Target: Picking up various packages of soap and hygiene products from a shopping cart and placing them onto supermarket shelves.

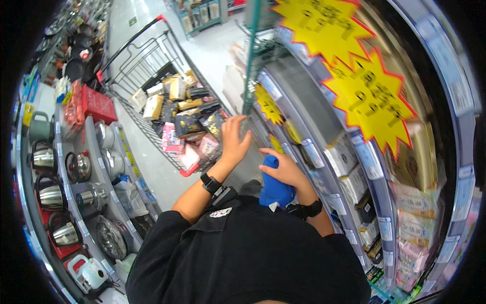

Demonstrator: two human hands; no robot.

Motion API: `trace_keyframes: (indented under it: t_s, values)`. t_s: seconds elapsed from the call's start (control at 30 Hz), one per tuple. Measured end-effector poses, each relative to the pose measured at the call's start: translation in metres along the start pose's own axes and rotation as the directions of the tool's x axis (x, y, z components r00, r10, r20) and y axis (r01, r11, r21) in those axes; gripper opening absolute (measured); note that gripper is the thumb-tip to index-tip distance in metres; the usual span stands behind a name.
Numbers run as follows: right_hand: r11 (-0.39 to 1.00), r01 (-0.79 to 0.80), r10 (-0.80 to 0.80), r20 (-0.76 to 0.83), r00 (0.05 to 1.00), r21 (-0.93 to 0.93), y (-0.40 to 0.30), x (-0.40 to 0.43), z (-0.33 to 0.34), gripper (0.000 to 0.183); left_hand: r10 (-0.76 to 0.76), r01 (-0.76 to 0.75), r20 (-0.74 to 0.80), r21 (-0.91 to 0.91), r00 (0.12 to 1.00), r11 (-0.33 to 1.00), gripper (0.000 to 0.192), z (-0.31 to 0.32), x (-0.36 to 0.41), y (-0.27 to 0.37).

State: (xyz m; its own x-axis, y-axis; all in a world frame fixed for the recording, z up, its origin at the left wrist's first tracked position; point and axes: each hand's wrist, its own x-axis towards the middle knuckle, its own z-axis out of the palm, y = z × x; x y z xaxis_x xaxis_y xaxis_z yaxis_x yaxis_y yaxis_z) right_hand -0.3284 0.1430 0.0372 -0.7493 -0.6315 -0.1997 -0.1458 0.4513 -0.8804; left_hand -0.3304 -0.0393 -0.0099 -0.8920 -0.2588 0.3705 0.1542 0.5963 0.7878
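My left hand (pixel 234 141), fingers spread and holding nothing, is raised beside the near right edge of a wire shopping cart (pixel 131 104). The cart holds several packets: black ones (pixel 188 124), white and gold ones (pixel 153 106) and pink ones (pixel 172 137). My right hand (pixel 283 169) is at a blue cloth (pixel 274 188) in front of my chest, thumb and fingers around its upper end. Whether the fingers press on the cloth cannot be told. Black bands are on both wrists.
On the right, shelves (pixel 374 163) carry boxes and soft packs (pixel 415 224) under yellow starburst price signs (pixel 370 98). Left shelves (pixel 81 197) hold steel kettles (pixel 53 195), lidded pots and a red box (pixel 98 104). A green metal rack post (pixel 251 57) rises beyond my hands.
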Motion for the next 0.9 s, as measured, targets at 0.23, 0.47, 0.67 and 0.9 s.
trace_keyframes:
  t_s: [0.23, 0.47, 0.67, 0.9]
  values:
    - [0.998, -0.009, 0.002, -0.110, 0.994, -0.060, 0.006, 0.137, 0.099, 0.053, -0.614, 0.644, 0.247, -0.059, 0.750, 0.763, 0.035, -0.047, -0.033, -0.200]
    - [0.946, -0.159, 0.115, -0.167, 0.979, -0.282, 0.047, 0.215, 0.147, 0.074, -0.428, 0.821, 0.738, -0.298, 0.521, 0.487, 0.028, -0.047, -0.009, -0.244]
    - [0.920, -0.324, 0.327, -0.026, 0.945, -0.218, 0.044, 0.247, 0.165, 0.087, -0.522, 0.980, 0.829, -0.164, 0.200, 0.115, 0.028, -0.040, 0.001, -0.280]
    - [0.958, -0.273, 0.258, -0.149, 0.955, -0.089, 0.060, 0.249, 0.160, 0.072, -0.642, 0.812, 0.541, -0.144, 0.544, 0.566, 0.045, -0.056, 0.037, -0.267]
